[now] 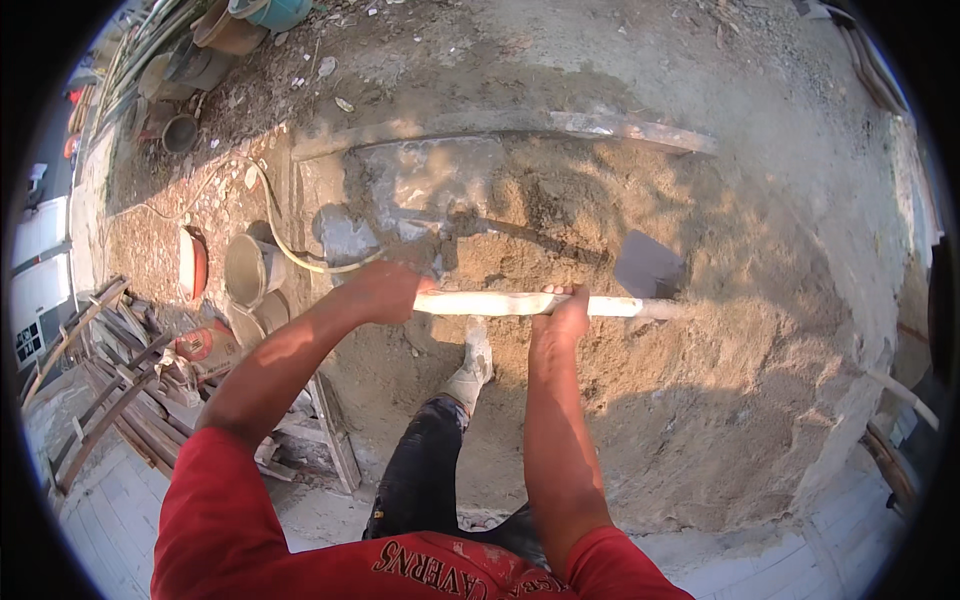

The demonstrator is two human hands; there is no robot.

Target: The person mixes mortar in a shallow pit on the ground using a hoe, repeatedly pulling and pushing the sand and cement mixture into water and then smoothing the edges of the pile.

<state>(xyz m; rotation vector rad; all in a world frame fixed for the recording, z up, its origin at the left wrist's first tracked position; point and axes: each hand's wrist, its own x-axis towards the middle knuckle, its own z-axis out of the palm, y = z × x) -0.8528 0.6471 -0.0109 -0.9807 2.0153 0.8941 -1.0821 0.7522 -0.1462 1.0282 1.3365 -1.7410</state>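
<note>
Both my hands grip a pale wooden handle [480,302] that lies level across my front. My left hand [390,292] is closed round its left end. Further right, my right hand [568,312] is closed round the middle, palm down. The handle's far end reaches the sand on the right. Beside that end shows a flat, four-sided grey blade [648,264]; I cannot tell how it joins the handle. Under it spreads a brown heap of damp sand [740,400]. My foot [478,352], dusted with pale mortar, stands at the sand's left part.
A wooden plank [510,124] borders the sand's far side. At the left are a bucket [250,268], a yellowish hose [275,215], a red container [192,262] and a heap of wood scraps [130,390]. More buckets [200,62] stand far left. A pale pole [902,398] juts in at right.
</note>
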